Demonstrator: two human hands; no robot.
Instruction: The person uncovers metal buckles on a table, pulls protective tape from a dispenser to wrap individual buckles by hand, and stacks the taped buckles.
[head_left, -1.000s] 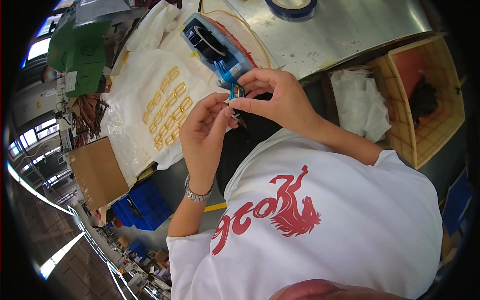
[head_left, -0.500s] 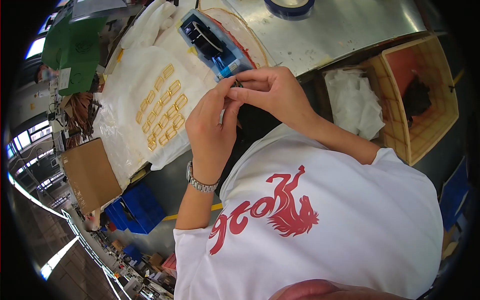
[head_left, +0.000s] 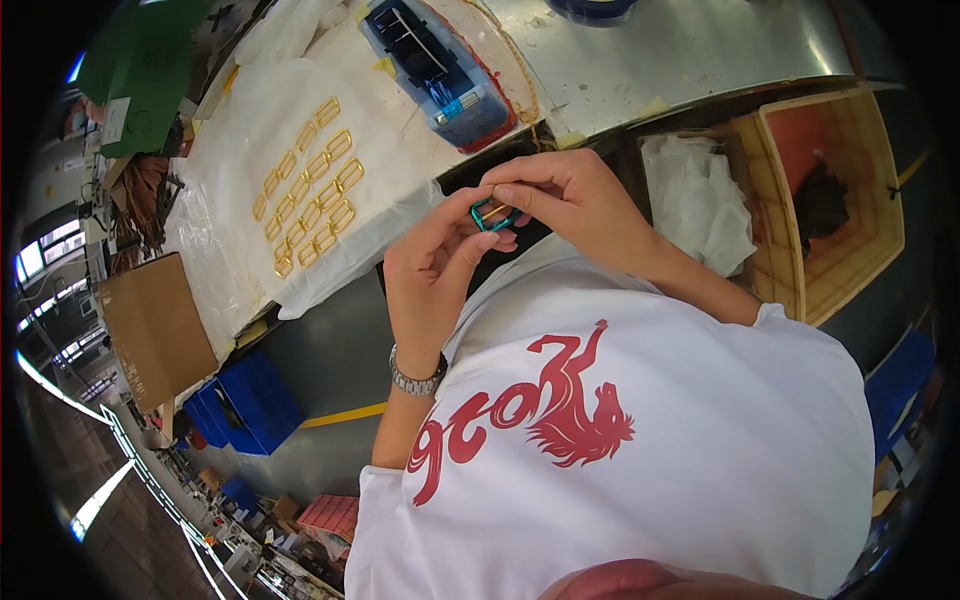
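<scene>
A small rectangular buckle [head_left: 480, 222] with a teal-coloured frame and a gold bar is held between both hands, near my body and below the table edge. My left hand [head_left: 435, 250], with a metal watch on its wrist, pinches the buckle's left and lower sides. The thumb and fingers of my right hand [head_left: 565, 195] are closed at its upper edge. Just above the hands a blue tape dispenser [head_left: 470, 125] stands on the table. Rows of gold rectangular buckles [head_left: 312, 195] lie on white sheeting [head_left: 225, 140] to the left.
At the right, a box of white crumpled material [head_left: 697, 205] stands beside a wooden crate [head_left: 840, 285] with a dark item inside. A brown cardboard box [head_left: 155, 325] and blue bins [head_left: 245, 405] are at the left. A tape roll [head_left: 592, 8] lies on the metal tabletop [head_left: 690, 55].
Both hands have moved away from the tape dispenser, down toward my body. The buckle, mostly hidden before, now shows between the fingers. The view has shifted slightly.
</scene>
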